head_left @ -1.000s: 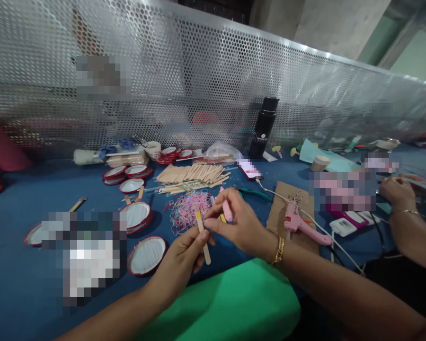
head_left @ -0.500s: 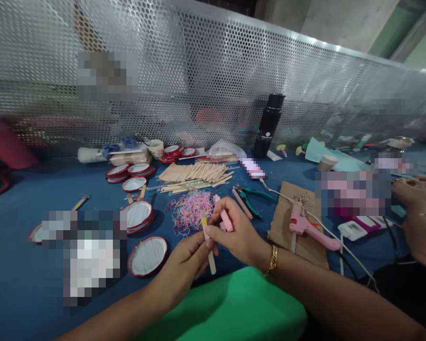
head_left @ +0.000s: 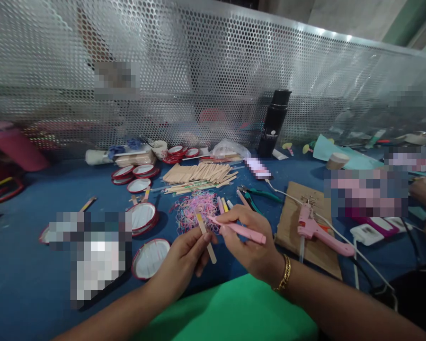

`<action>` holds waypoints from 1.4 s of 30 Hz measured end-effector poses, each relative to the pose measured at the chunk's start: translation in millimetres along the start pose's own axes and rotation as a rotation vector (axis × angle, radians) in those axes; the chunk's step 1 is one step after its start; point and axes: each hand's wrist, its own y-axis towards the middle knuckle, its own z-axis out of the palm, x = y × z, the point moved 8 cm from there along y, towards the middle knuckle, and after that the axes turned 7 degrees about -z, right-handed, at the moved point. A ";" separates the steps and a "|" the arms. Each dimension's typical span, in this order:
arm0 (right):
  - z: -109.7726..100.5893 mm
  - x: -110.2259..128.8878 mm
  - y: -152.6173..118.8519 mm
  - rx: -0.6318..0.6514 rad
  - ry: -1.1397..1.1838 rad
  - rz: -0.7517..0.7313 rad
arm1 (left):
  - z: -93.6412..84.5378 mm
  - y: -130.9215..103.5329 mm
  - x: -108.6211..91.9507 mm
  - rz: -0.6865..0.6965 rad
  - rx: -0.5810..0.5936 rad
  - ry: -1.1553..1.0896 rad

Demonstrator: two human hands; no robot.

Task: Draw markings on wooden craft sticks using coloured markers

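Perforated metal screen [head_left: 213, 71] closes off the far side; below it a blue bench [head_left: 28, 274] carries the craft clutter. Far centre: black bottle [head_left: 275, 124], upright. Right of centre, a cardboard sheet [head_left: 291, 218] with a pink glue gun [head_left: 317, 229] lying on it, cord trailing right. Centre: a stack of plain wooden sticks [head_left: 199, 173], and nearer, a tangle of coloured rubber bands [head_left: 195, 210]. Left of those, several red-rimmed round lids [head_left: 149, 256] scattered flat. Green-handled pliers [head_left: 259, 193] lie between the bands and the cardboard. Another person's hand shows at the far right edge.

Left hand [head_left: 182, 258]: grip closed, thumb and fingers pinching one wooden stick with a yellow tip [head_left: 205, 230], held tilted above the near bench edge.

Right hand [head_left: 250, 241]: grip closed around a pink pen-like tool [head_left: 239, 229].

Change over the last second: the pink tool stood nearly upright in the right fingers; it now lies almost level, its point turned left and brought up against the yellow-tipped stick. The left hand has kept the stick in much the same place. Reading: the tool tip is being applied to the stick.
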 end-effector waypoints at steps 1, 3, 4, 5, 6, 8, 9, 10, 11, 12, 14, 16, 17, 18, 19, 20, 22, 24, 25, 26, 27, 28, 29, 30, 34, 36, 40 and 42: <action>-0.2 1.7 0.3 -0.004 -0.045 -0.015 | 0.0 0.2 0.4 -0.002 0.002 0.002; 0.3 -0.4 0.0 -0.010 -0.101 0.015 | 0.3 0.4 0.8 -0.001 0.008 0.012; 0.8 -2.4 -0.5 -0.012 -0.116 0.039 | 0.7 0.5 0.7 0.004 0.012 0.017; 1.4 -4.3 -1.1 -0.014 -0.123 0.060 | 0.9 0.5 0.5 0.010 0.014 0.021; 2.4 -5.7 -1.7 -0.011 -0.121 0.074 | 1.2 0.6 0.5 0.017 0.016 0.027; 5.1 -7.8 -2.9 0.005 -0.104 0.091 | 1.7 0.8 0.4 0.030 0.021 0.036; 6.4 -8.9 -3.4 0.015 -0.094 0.099 | 1.9 0.9 0.5 0.035 0.023 0.041; 7.7 -9.7 -3.9 0.025 -0.085 0.102 | 2.1 0.9 0.4 0.040 0.025 0.044; 8.6 -10.3 -4.4 0.032 -0.080 0.104 | 2.1 0.9 0.4 0.045 0.026 0.048; 9.5 -10.6 -4.7 0.041 -0.077 0.100 | 2.2 0.9 0.2 0.050 0.027 0.051; 10.9 -10.9 -5.2 0.053 -0.075 0.091 | 2.2 0.7 -0.5 0.060 0.025 0.061; 11.9 -11.5 -5.6 0.060 -0.071 0.090 | 2.6 0.3 -1.4 0.068 0.023 0.068; 12.3 -11.8 -5.7 0.062 -0.069 0.092 | 2.8 0.0 -1.7 0.070 0.023 0.069; 12.6 -11.9 -5.8 0.064 -0.069 0.092 | 3.1 -0.2 -1.9 0.071 0.021 0.070; 13.0 -12.3 -5.7 0.066 -0.072 0.096 | 3.2 -0.5 -2.0 0.071 0.019 0.070; 13.4 -12.4 -5.6 0.069 -0.075 0.097 | 3.5 -0.7 -2.1 0.071 0.018 0.070; 14.2 -12.9 -5.2 0.073 -0.081 0.103 | 3.6 -1.0 -2.1 0.072 0.015 0.076; 15.5 -13.4 -5.0 0.082 -0.078 0.107 | 3.7 -1.1 -2.0 0.079 0.019 0.083; 16.1 -13.6 -5.0 0.086 -0.076 0.107 | 3.6 -0.9 -1.8 0.085 0.021 0.087; 16.5 -13.7 -5.0 0.088 -0.075 0.106 | 3.3 -0.7 -1.5 0.090 0.022 0.092; 16.6 -14.0 -5.1 0.088 -0.077 0.106 | 2.9 -0.3 -0.9 0.093 0.022 0.097; 16.4 -14.0 -5.1 0.087 -0.083 0.104 | 2.5 0.2 -0.1 0.093 0.022 0.100; 15.7 -14.0 -5.0 0.079 -0.093 0.101 | 2.0 0.8 1.0 0.091 0.022 0.100; 14.4 -13.9 -4.7 0.068 -0.107 0.097 | 1.7 1.4 2.1 0.086 0.023 0.096; 8.4 -15.0 -4.0 0.021 -0.146 0.104 | 1.2 2.5 4.7 0.067 0.020 0.073; 6.9 -15.4 -4.5 0.005 -0.130 0.107 | 1.0 2.3 4.5 0.067 0.011 0.071; 10.0 -14.4 -6.2 0.014 -0.074 0.095 | 1.8 1.5 2.5 0.075 0.010 0.078; 12.5 -13.5 -6.4 0.027 -0.054 0.097 | 1.9 1.2 1.2 0.080 0.008 0.090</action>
